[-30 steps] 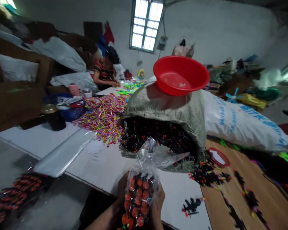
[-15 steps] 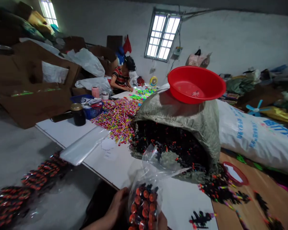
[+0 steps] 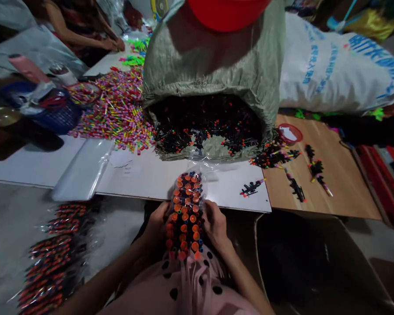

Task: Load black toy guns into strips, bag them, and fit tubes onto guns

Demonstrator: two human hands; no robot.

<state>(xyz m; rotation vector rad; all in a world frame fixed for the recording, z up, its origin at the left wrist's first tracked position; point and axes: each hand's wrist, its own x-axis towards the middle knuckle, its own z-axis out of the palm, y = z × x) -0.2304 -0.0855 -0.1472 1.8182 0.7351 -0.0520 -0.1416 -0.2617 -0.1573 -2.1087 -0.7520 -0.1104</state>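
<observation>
In the head view, the bag (image 3: 185,206) of orange cups (image 3: 192,218) lies between the left hand (image 3: 158,218) and right hand (image 3: 216,221), its top over the table (image 3: 144,179). Both hands' fingers grip its sides; the left fingertips seem hidden behind it.

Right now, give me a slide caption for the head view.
Left hand and right hand hold a filled clear bag before an open sack.

**Operator wear: pink spotted garment (image 3: 151,302)**

Pale pink fabric, loose and creased. Black spots (image 3: 173,293), round to oval, scattered unevenly. Narrow lengthwise folds or strips (image 3: 192,280) at centre front, can't tell which. Left forearm (image 3: 118,267) and right forearm (image 3: 238,267) sleeveless as far as visible. Left hand (image 3: 158,219), right hand (image 3: 217,222): bare.
</observation>
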